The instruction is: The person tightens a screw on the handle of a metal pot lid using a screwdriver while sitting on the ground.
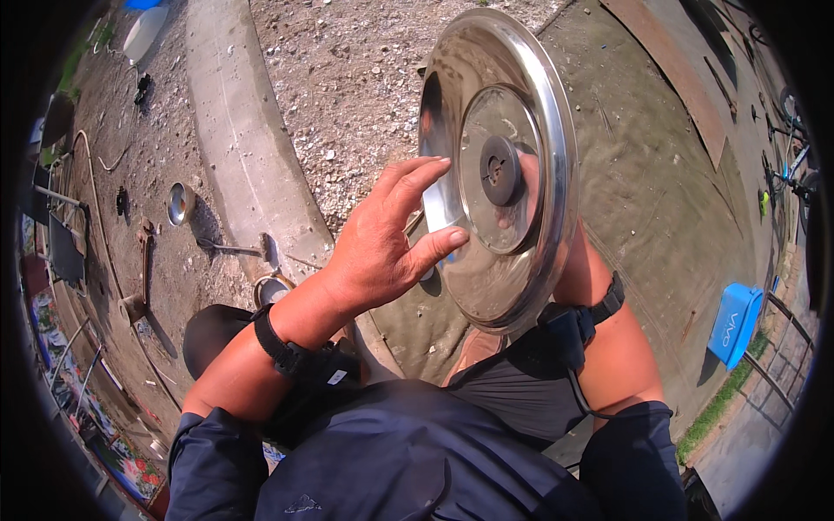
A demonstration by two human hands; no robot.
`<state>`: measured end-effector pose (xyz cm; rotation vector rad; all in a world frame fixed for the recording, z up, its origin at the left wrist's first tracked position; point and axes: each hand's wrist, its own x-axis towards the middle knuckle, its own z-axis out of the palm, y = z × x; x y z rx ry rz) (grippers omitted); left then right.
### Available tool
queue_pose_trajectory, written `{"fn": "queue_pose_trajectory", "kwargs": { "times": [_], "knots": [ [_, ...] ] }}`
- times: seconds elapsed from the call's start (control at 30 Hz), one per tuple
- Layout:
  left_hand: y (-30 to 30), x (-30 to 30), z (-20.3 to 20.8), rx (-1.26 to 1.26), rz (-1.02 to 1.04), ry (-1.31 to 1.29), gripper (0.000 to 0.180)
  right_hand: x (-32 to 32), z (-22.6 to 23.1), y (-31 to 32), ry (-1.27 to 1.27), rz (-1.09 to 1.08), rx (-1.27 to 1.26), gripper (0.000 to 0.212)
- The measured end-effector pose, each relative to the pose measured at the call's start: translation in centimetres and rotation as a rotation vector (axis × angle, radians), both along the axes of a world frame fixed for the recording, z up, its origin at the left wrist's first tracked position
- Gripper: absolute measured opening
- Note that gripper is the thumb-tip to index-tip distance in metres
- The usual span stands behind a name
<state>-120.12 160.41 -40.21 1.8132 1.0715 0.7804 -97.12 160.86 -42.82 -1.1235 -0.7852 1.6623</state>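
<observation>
A shiny metal pot lid (499, 300) stands nearly on edge in the air in front of me, with a dark round knob piece (501, 170) at its centre. My right hand (584, 271) holds it from behind the right side; most of that hand is hidden by the lid. A skin-coloured patch shows beside the knob piece, and I cannot tell whether it is fingers through glass or a reflection. My left hand (373, 230) is open at the lid's left side, thumb and fingers apart, with the fingertips close to its face. Whether they touch is unclear.
Left on the ground lie a metal bowl (181, 204), a hammer-like tool (233, 249), a rusty pipe wrench-like tool (146, 260) and a long hose (97, 187). A round container (274, 289) sits near my left forearm. A blue box-shaped object (736, 324) stands at the right.
</observation>
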Motion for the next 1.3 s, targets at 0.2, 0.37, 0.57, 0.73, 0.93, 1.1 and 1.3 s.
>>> {"fn": "queue_pose_trajectory", "kwargs": {
  "times": [0.2, 0.37, 0.57, 0.73, 0.93, 1.1, 1.3],
  "knots": [
    [-0.5, 0.1, 0.0, -0.566, -0.011, -0.343, 0.059, -2.8, 2.9, -1.3, -0.066, 0.147, -0.211, 0.038],
    [-0.6, -0.1, 0.3, -0.672, -0.007, -0.550, 0.055, -3.2, 4.0, -1.7, -0.233, 0.185, -0.097, 0.047],
    [-0.8, -0.5, 0.7, -0.703, 0.009, -0.566, 0.055, -3.2, 3.2, -1.9, -0.353, 0.200, 0.073, 0.049],
    [-0.3, -1.1, 0.7, -0.797, 0.003, -0.647, 0.056, -3.2, 2.3, -1.8, -0.271, 0.135, 0.011, 0.047],
    [-0.5, -2.8, 1.7, -0.964, -0.050, -0.964, 0.081, -2.8, 0.9, -1.0, -0.260, 0.015, -0.128, 0.048],
    [-1.2, -1.4, 3.7, -0.494, 0.092, -0.464, 0.061, -3.2, 1.0, 0.0, -0.269, -0.080, -0.235, 0.045],
    [0.4, -2.7, 4.8, -0.527, 0.241, -0.388, 0.040, -2.8, 0.9, -0.7, -0.218, 0.074, -0.157, 0.042]
  ]
}}
